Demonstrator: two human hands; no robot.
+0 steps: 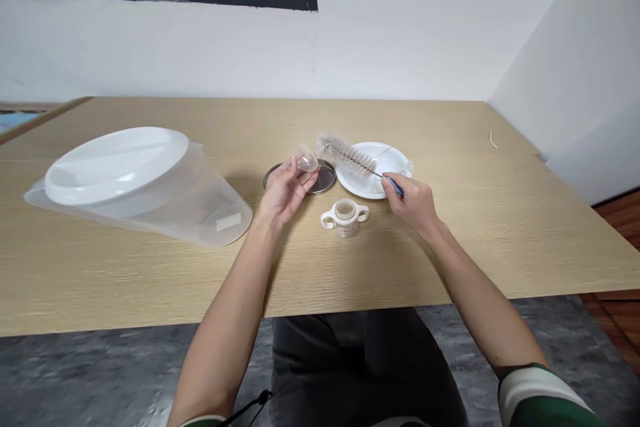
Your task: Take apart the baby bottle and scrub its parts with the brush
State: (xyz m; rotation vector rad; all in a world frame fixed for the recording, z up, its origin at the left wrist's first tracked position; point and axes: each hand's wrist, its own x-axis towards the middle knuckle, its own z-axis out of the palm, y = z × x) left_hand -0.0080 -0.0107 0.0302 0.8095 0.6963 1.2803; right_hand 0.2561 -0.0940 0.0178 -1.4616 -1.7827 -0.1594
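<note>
In my left hand is a small clear plastic cap, held by the thumb and fingers above a round dark metal tray. My right hand grips the blue handle of a bottle brush. The brush's pale bristles point left, apart from the cap, over a white plate. On the plate lie a thin wire and some clear pieces, too indistinct to name. Between my forearms a small baby bottle with a white two-handled ring stands upright, its top uncovered.
A large translucent pitcher with a white lid stands at the left. A small pale bent strip lies at the far right. The table's front edge runs before my lap; a white wall rises behind.
</note>
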